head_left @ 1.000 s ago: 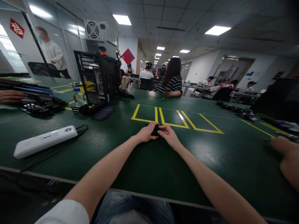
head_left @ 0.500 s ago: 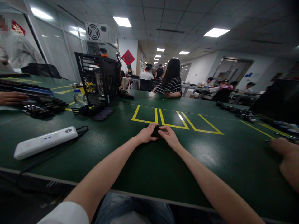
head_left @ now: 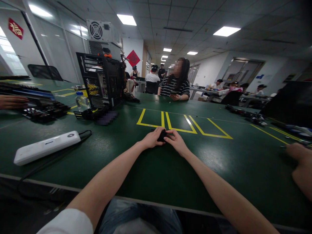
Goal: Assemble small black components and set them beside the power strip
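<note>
A small black object (head_left: 162,136) sits between my two hands, low over the green table (head_left: 151,172); its kind is too small and too covered to make out. My left hand (head_left: 154,137) is closed around its left side, with the fingers over the top. From the other side, the thumb and fingers of my right hand (head_left: 175,141) pinch its right edge. Just beyond my hands, yellow tape outlines (head_left: 181,131) mark the tabletop.
At left lie a white power bank-like device (head_left: 47,148) with a black cable, and a water bottle (head_left: 83,102). An open black computer case (head_left: 102,81) stands behind. Other people's hands rest at far left (head_left: 12,102) and far right (head_left: 302,162). A person in stripes (head_left: 176,86) sits opposite.
My hands and the black object stay almost in place. The person opposite has turned their head, and the standing person at far left is out of view.
</note>
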A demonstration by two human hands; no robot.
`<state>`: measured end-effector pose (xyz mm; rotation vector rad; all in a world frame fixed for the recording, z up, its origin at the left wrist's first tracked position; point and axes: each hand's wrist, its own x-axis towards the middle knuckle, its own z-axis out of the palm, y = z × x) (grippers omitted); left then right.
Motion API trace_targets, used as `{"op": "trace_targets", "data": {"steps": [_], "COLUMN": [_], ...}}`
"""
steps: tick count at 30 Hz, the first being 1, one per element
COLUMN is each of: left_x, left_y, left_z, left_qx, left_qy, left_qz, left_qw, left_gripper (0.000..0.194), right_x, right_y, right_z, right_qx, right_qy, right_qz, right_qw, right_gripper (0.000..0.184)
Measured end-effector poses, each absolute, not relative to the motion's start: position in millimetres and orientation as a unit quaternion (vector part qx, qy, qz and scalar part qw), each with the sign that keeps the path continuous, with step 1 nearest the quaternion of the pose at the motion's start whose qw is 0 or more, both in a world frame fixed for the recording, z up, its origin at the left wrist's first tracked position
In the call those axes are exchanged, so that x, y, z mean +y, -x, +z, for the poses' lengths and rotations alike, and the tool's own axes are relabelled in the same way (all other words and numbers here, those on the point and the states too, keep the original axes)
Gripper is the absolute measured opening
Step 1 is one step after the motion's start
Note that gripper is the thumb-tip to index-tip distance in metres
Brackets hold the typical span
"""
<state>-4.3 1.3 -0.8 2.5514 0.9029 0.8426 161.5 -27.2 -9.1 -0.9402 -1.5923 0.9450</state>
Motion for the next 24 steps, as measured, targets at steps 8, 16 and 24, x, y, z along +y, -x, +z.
{"op": "trace_targets", "data": {"steps": [8, 16, 24], "left_x": [1.0, 1.1, -1.0], "left_y": [3.5, 3.4, 3.9], "left_z": [-1.5, -1.1, 1.6], "left_qx": [0.32, 0.329, 0.329], "left_qy": [-0.889, -0.887, -0.887], "left_qz": [0.292, 0.287, 0.287], "left_qw": [0.147, 0.149, 0.15], "left_gripper": [0.059, 0.059, 0.06], "right_x": [-25.3, -25.4, -30.7], "right_y": [-160.0, -162.1, -159.4], "right_z": [-8.7, -8.5, -6.5], "right_qx": [-0.651, -0.649, -0.645], "right_qy": [0.4, 0.414, 0.394], "right_qz": [0.39, 0.408, 0.415], "right_qw": [0.515, 0.491, 0.507], "right_gripper": [0.021, 0.03, 0.023]}}
